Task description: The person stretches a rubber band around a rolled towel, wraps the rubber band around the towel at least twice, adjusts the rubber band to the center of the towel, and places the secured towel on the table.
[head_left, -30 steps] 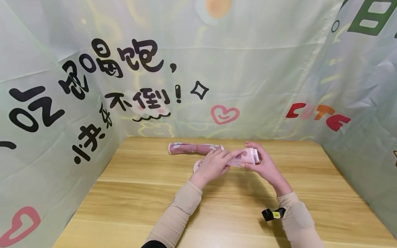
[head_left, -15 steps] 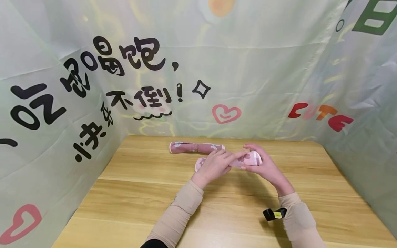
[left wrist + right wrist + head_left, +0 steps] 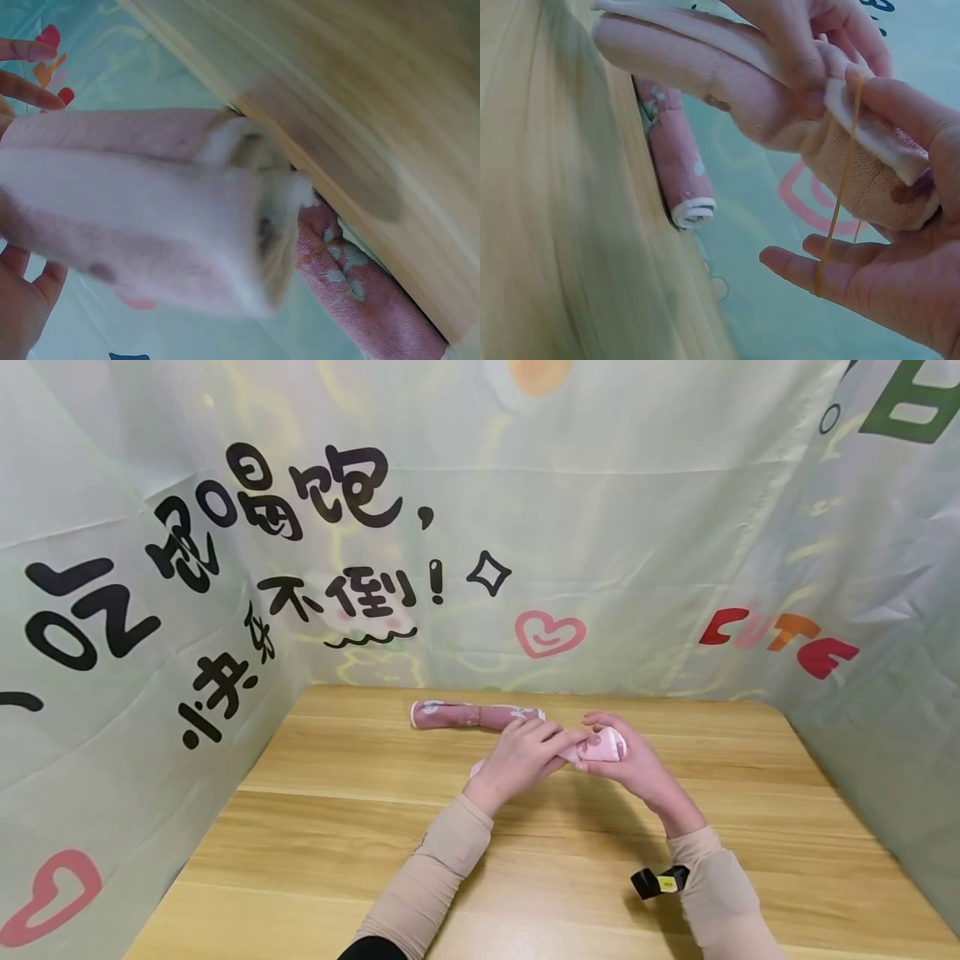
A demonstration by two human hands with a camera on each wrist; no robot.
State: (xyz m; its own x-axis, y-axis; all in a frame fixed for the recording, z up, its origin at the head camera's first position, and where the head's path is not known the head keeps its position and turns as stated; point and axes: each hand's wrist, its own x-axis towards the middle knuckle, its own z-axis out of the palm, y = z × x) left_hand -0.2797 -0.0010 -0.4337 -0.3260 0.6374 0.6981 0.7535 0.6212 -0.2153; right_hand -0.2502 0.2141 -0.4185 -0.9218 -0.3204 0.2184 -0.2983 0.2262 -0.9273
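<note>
A light pink towel (image 3: 602, 746) with darker spots is rolled up and held above the table. My left hand (image 3: 521, 756) grips it round the middle, thumb and fingers on either side. A thin orange rubber band (image 3: 843, 176) stretches between the thumb and spread fingers of my right hand (image 3: 637, 768). That hand surrounds the towel's right end, its thumb touching the towel's loose edge in the right wrist view, its other fingers straight and apart from the roll. Behind lies a darker pink rolled towel (image 3: 450, 716) with pale blue patterns, an orange band round its middle.
The wooden table (image 3: 360, 827) reaches back to a printed cloth curtain (image 3: 637, 552) that also hangs at both sides. A black camera mount (image 3: 660, 882) sticks out from the right wrist's sleeve.
My right hand has shifted slightly left along the towel, nearer to my left hand. The held towel's left end shows less beside my left hand. The rear towel stays put.
</note>
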